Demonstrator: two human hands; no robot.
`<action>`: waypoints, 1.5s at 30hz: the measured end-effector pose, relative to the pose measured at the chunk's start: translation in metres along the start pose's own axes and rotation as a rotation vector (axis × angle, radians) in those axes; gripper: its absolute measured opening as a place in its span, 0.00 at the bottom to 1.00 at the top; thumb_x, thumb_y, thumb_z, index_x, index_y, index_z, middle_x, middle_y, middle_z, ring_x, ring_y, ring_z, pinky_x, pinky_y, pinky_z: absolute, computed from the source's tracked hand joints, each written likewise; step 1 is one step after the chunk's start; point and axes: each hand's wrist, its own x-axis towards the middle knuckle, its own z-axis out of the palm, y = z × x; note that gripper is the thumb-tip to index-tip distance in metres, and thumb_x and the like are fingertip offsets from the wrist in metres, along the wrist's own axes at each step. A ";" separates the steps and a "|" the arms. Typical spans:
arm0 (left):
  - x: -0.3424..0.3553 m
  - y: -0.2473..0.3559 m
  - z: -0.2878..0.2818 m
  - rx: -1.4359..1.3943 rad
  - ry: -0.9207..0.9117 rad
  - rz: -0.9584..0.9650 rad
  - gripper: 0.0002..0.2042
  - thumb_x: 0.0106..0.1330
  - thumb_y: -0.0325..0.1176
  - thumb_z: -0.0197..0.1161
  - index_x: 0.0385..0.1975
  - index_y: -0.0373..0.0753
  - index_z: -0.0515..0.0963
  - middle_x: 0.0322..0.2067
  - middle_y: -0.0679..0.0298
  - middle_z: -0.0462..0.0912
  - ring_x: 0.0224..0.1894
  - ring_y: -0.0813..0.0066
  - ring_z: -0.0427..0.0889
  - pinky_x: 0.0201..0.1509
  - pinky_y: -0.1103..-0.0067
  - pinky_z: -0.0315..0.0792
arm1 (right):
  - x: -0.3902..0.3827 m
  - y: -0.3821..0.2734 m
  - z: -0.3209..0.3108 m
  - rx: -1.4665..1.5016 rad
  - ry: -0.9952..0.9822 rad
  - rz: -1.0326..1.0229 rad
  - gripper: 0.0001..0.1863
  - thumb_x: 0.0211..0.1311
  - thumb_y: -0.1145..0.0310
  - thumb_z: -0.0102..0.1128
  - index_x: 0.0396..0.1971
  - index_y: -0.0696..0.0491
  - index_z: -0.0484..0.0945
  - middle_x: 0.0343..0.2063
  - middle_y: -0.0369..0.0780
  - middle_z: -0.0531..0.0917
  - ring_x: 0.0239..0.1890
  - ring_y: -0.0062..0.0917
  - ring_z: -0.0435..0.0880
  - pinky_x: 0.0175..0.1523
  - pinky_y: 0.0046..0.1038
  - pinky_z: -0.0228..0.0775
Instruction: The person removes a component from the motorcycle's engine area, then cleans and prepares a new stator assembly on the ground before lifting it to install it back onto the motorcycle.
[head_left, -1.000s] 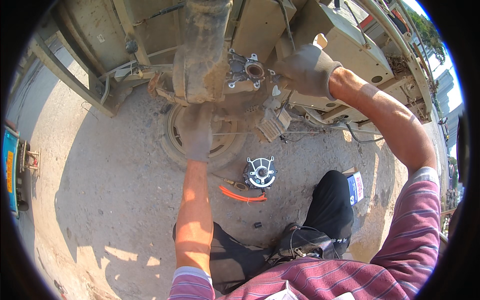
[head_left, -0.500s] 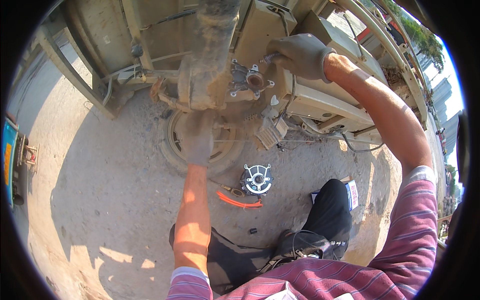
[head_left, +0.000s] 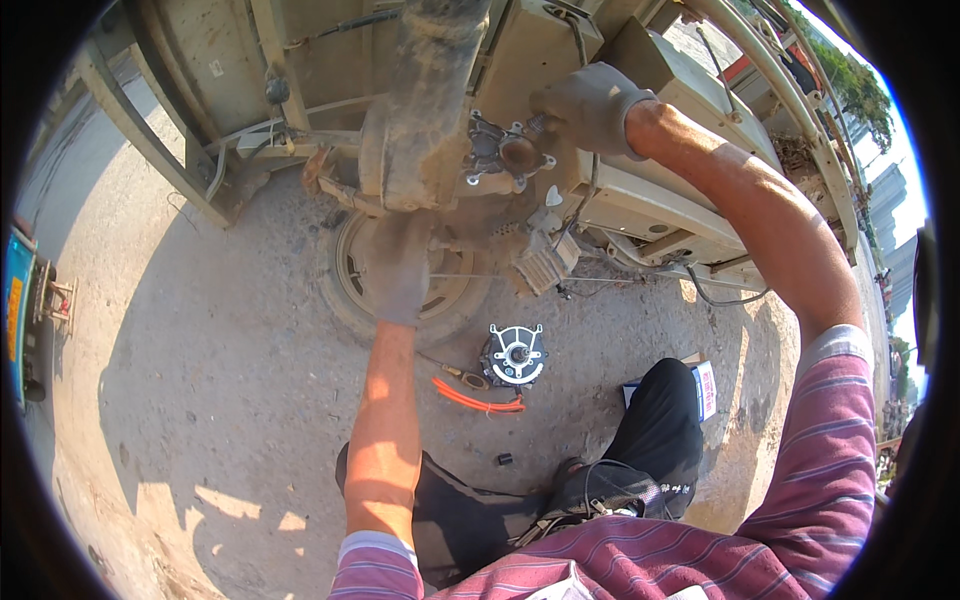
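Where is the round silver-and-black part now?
The round part lies on the ground in the head view, right of centre, beside the orange cables and below-right of the wheel.

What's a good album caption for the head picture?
Left hand before a wheel, right hand gripping a small ribbed part near a metal bracket.

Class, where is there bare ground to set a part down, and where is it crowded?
Mostly bare: ground left of the left forearm; between the round metal part and box. Crowded: by the orange cable, left hand and wheel.
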 end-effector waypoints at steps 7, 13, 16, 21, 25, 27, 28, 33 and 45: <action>0.002 0.012 0.000 -0.016 -0.014 -0.076 0.08 0.75 0.31 0.59 0.46 0.40 0.84 0.43 0.56 0.87 0.46 0.55 0.86 0.51 0.64 0.76 | 0.004 -0.001 0.002 -0.008 0.002 -0.008 0.12 0.66 0.65 0.67 0.49 0.47 0.85 0.39 0.45 0.91 0.46 0.44 0.90 0.50 0.42 0.82; 0.000 0.005 0.001 -0.022 -0.019 -0.056 0.08 0.74 0.30 0.59 0.47 0.41 0.84 0.43 0.57 0.87 0.47 0.56 0.86 0.51 0.65 0.77 | 0.005 -0.002 0.000 -0.017 -0.012 -0.009 0.11 0.66 0.67 0.66 0.47 0.48 0.85 0.39 0.45 0.91 0.45 0.44 0.90 0.50 0.42 0.82; -0.001 -0.001 0.002 0.005 -0.004 0.000 0.08 0.74 0.30 0.60 0.48 0.41 0.83 0.43 0.58 0.87 0.47 0.56 0.86 0.49 0.65 0.77 | 0.004 -0.002 0.000 -0.019 -0.004 -0.012 0.11 0.65 0.69 0.66 0.47 0.48 0.85 0.39 0.45 0.91 0.45 0.44 0.90 0.50 0.42 0.82; -0.001 0.001 0.003 0.036 0.009 0.026 0.08 0.73 0.29 0.61 0.48 0.42 0.83 0.42 0.58 0.87 0.45 0.56 0.86 0.48 0.65 0.78 | 0.005 0.000 0.004 -0.034 -0.011 -0.011 0.12 0.67 0.66 0.63 0.48 0.47 0.85 0.39 0.44 0.90 0.45 0.43 0.90 0.50 0.42 0.81; -0.001 0.007 0.001 -0.188 0.013 -0.253 0.08 0.73 0.30 0.62 0.48 0.42 0.83 0.42 0.58 0.86 0.44 0.57 0.85 0.47 0.65 0.78 | 0.007 0.000 0.005 -0.069 -0.016 -0.021 0.13 0.71 0.61 0.60 0.50 0.45 0.84 0.37 0.43 0.90 0.44 0.42 0.89 0.51 0.44 0.79; -0.001 0.006 0.001 -0.129 0.003 -0.191 0.08 0.72 0.29 0.62 0.48 0.41 0.83 0.41 0.58 0.86 0.43 0.57 0.85 0.46 0.65 0.78 | 0.008 -0.001 0.005 -0.071 -0.020 -0.018 0.12 0.69 0.63 0.62 0.50 0.46 0.85 0.38 0.43 0.90 0.44 0.43 0.90 0.50 0.43 0.80; -0.001 0.004 0.001 -0.099 -0.002 -0.159 0.08 0.72 0.29 0.62 0.48 0.41 0.83 0.40 0.58 0.86 0.43 0.58 0.86 0.46 0.65 0.78 | 0.008 -0.002 0.004 -0.065 -0.025 -0.010 0.12 0.67 0.66 0.63 0.49 0.47 0.85 0.38 0.44 0.90 0.44 0.43 0.90 0.50 0.42 0.82; -0.002 -0.010 0.004 -0.181 0.069 -0.079 0.12 0.75 0.34 0.70 0.47 0.30 0.85 0.38 0.64 0.90 0.41 0.79 0.85 0.50 0.79 0.77 | 0.011 -0.006 0.001 -0.059 -0.022 -0.006 0.12 0.65 0.68 0.66 0.48 0.48 0.85 0.38 0.45 0.90 0.44 0.44 0.91 0.49 0.42 0.83; -0.002 -0.011 0.003 -0.166 0.047 -0.070 0.13 0.75 0.34 0.70 0.50 0.29 0.85 0.40 0.62 0.90 0.41 0.77 0.86 0.50 0.77 0.78 | 0.014 -0.004 0.002 -0.074 0.003 -0.050 0.12 0.70 0.59 0.60 0.47 0.47 0.84 0.38 0.44 0.89 0.43 0.43 0.89 0.49 0.44 0.79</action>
